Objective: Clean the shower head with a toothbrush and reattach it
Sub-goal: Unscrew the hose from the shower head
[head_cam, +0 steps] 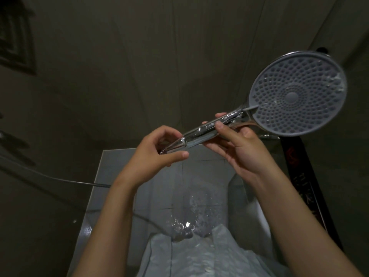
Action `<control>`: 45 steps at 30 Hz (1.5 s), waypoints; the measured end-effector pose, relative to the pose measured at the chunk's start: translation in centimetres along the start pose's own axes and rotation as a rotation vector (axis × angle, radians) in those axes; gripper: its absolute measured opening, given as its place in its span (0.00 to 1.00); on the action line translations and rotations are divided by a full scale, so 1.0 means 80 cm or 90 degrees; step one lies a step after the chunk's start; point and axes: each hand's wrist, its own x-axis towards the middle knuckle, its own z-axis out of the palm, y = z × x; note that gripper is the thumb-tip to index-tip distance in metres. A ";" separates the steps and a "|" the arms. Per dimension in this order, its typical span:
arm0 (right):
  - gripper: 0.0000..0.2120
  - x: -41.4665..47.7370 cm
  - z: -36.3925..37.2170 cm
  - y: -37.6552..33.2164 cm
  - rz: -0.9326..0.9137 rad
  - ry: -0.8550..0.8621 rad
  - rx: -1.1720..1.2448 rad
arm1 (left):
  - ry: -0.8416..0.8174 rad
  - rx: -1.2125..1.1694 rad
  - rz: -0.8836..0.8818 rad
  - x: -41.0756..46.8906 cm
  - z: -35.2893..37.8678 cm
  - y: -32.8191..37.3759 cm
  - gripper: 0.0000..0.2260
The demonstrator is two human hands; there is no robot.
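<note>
The shower head (pixel 295 94) has a matt grey face that looks like soft plastic or rubber, studded with small raised nozzles and flecked with water. Its rim and handle are mirror-bright chromed metal, smooth and wet. The hose (pixel 162 151) shows a ribbed metal coil where it meets the handle. The floor tiles (pixel 209 172) are pale, glazed and glossy with water. The wall (pixel 139 56) looks dull and matt, and a black strip (pixel 299 166) at the right has a slight sheen
</note>
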 end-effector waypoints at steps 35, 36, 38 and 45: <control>0.08 0.002 -0.002 0.007 0.018 0.009 -0.009 | 0.010 0.015 0.018 0.007 -0.007 -0.019 0.05; 0.08 0.002 -0.002 0.007 0.019 0.011 -0.008 | 0.003 0.036 0.018 0.007 -0.007 -0.019 0.03; 0.08 0.003 -0.003 0.007 0.020 0.015 -0.006 | -0.009 0.069 0.017 0.007 -0.007 -0.020 0.00; 0.08 0.005 -0.006 0.007 0.022 0.028 -0.002 | -0.018 0.088 -0.010 0.007 -0.005 -0.025 0.08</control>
